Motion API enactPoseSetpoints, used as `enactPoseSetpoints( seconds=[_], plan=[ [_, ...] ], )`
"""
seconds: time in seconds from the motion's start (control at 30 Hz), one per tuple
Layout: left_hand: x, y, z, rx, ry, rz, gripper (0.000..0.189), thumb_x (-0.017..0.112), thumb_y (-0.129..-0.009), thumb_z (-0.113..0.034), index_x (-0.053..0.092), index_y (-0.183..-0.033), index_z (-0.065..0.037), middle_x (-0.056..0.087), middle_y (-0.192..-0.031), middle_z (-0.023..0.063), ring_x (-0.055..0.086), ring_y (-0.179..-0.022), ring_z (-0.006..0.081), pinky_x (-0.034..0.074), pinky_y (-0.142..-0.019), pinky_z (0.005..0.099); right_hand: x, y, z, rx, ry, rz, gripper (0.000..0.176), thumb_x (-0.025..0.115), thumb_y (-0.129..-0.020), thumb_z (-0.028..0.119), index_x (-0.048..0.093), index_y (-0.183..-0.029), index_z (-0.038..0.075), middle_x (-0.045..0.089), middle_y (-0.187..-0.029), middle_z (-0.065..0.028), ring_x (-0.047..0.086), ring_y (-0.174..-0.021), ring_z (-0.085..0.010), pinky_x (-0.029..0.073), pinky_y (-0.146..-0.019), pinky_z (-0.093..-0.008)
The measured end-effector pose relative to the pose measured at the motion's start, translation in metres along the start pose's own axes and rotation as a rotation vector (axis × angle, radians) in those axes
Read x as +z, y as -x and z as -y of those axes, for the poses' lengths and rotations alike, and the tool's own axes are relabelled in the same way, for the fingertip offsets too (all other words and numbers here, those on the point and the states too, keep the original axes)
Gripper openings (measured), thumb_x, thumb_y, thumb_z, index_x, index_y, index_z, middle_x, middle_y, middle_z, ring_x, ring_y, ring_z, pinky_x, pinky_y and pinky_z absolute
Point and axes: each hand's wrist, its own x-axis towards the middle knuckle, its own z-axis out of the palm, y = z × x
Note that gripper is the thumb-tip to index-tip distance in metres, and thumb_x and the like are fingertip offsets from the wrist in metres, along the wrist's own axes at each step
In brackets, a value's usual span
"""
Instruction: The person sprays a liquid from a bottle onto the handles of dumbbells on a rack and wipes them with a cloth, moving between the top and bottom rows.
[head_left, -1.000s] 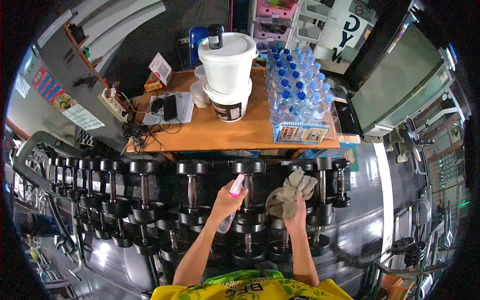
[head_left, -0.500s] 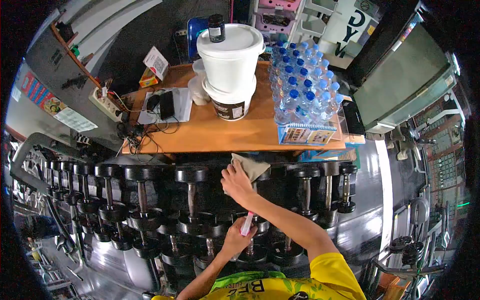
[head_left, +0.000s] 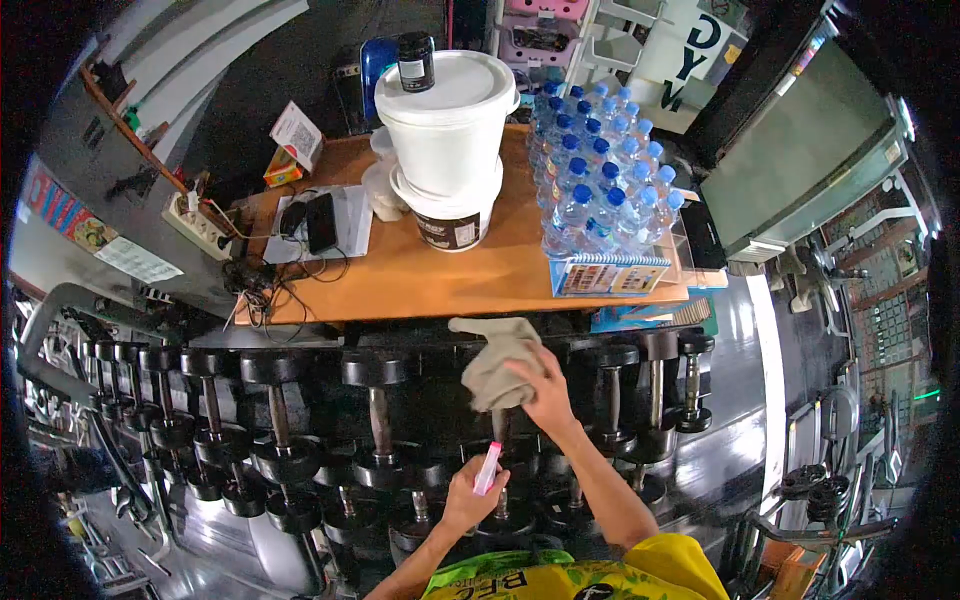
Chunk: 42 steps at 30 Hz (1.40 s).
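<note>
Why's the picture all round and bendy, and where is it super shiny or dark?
Head view: black corners and a slanting grey cabinet, probably from a very wide lens; head view: white glare on the floor at right; head view: dim around the dumbbells, so the pale cloth stands out.

The head view looks forward and down onto the hands (head_left: 548, 392).

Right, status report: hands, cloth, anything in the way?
Left hand gripping spray bottle. Right hand holding cloth, which hides upper end of a dumbbell. Nothing visibly blocking the cloth.
</note>
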Motion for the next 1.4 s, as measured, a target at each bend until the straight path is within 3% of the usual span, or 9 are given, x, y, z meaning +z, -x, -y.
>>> enactPoseSetpoints(
  seconds=[0.17, 0.4, 0.63, 0.7, 0.83, 0.97, 1.07, 1.13, 1.4],
  plan=[
    [0.0, -0.002, 0.005, 0.063, 0.023, -0.002, 0.013, 0.065, -0.081, -0.011, 0.055, -0.089, -0.006, 0.057, -0.064, 0.0038, 0.056, -0.053, 0.0104, 0.045, -0.05, 0.026, 0.023, 0.031, -0.035, 0.608, -0.343, -0.258, 0.032, 0.05, -0.082, 0.001, 0.054, -0.114, 0.003, 0.06, -0.107, -0.0121, 0.059, -0.099, -0.0221, 0.043, -0.082, -0.0284],
    [-0.001, -0.002, 0.001, 0.06, -0.097, -0.007, 0.013, 0.066, -0.08, -0.011, 0.056, -0.086, -0.006, 0.058, -0.064, 0.0044, 0.058, -0.055, 0.0114, 0.046, -0.052, 0.0266, -0.003, -0.025, 0.007, 0.173, -0.1, -0.068, 0.05, 0.048, -0.066, -0.013, 0.056, -0.111, 0.008, 0.053, -0.107, -0.0196, 0.052, -0.096, -0.0392, 0.044, -0.081, -0.0358],
    [0.0, -0.001, 0.009, -0.032, 0.047, 0.011, 0.014, 0.066, -0.08, -0.011, 0.055, -0.086, -0.005, 0.058, -0.064, 0.005, 0.061, -0.055, 0.0128, 0.047, -0.051, 0.0265, -0.008, -0.059, -0.06, 0.525, -0.233, -0.042, 0.024, 0.055, -0.079, -0.001, 0.058, -0.103, 0.002, 0.058, -0.1, -0.0215, 0.057, -0.088, -0.0383, 0.045, -0.072, -0.0404],
    [0.001, 0.0, 0.008, -0.02, 0.054, 0.013, 0.014, 0.066, -0.08, -0.01, 0.054, -0.086, -0.005, 0.058, -0.064, 0.0049, 0.062, -0.056, 0.0128, 0.048, -0.051, 0.0264, 0.003, -0.068, -0.079, 0.583, -0.038, 0.462, 0.025, 0.058, -0.083, 0.016, 0.06, -0.104, 0.004, 0.062, -0.091, -0.0224, 0.06, -0.085, -0.0376, 0.046, -0.069, -0.0418],
    [-0.003, -0.001, -0.015, -0.038, 0.029, 0.027, 0.014, 0.065, -0.08, -0.009, 0.053, -0.087, -0.004, 0.059, -0.064, 0.005, 0.063, -0.057, 0.0129, 0.048, -0.05, 0.0265, -0.024, -0.106, -0.041, 0.368, -0.093, 0.714, 0.027, 0.059, -0.083, 0.023, 0.061, -0.103, 0.005, 0.063, -0.092, -0.0189, 0.06, -0.089, -0.0364, 0.047, -0.078, -0.0402],
    [-0.001, -0.002, 0.009, -0.096, 0.127, 0.046, 0.014, 0.065, -0.081, -0.009, 0.054, -0.087, -0.004, 0.059, -0.064, 0.0052, 0.063, -0.057, 0.0124, 0.048, -0.051, 0.0269, -0.036, -0.118, -0.052, 0.073, -0.358, 0.584, 0.025, 0.056, -0.086, 0.016, 0.059, -0.105, -0.001, 0.064, -0.093, -0.0147, 0.06, -0.081, -0.0277, 0.046, -0.075, -0.035],
    [-0.002, -0.002, 0.007, -0.109, 0.082, 0.05, 0.014, 0.065, -0.08, -0.01, 0.054, -0.086, -0.003, 0.059, -0.063, 0.0055, 0.063, -0.057, 0.0125, 0.048, -0.05, 0.0273, -0.046, -0.136, -0.04, 0.296, -0.377, 0.455, 0.028, 0.056, -0.088, 0.022, 0.059, -0.102, -0.002, 0.063, -0.09, -0.0175, 0.06, -0.081, -0.0284, 0.046, -0.075, -0.0343],
    [-0.001, -0.003, 0.014, 0.016, 0.005, 0.017, 0.014, 0.065, -0.081, -0.011, 0.054, -0.086, -0.003, 0.058, -0.062, 0.0058, 0.063, -0.057, 0.0129, 0.048, -0.051, 0.0278, -0.032, -0.148, -0.036, 0.516, -0.104, 0.654, 0.032, 0.054, -0.089, 0.029, 0.06, -0.101, -0.001, 0.063, -0.089, -0.0204, 0.061, -0.082, -0.0307, 0.046, -0.075, -0.036],
    [0.0, -0.002, 0.006, -0.059, 0.086, 0.017, 0.015, 0.067, -0.079, -0.01, 0.055, -0.086, -0.003, 0.058, -0.065, 0.0067, 0.064, -0.059, 0.0142, 0.048, -0.05, 0.0288, -0.013, -0.134, 0.001, 0.175, -0.248, 0.851, 0.029, 0.054, -0.082, 0.012, 0.059, -0.111, 0.007, 0.062, -0.104, -0.0188, 0.058, -0.096, -0.0365, 0.047, -0.08, -0.0441]
  ],
)
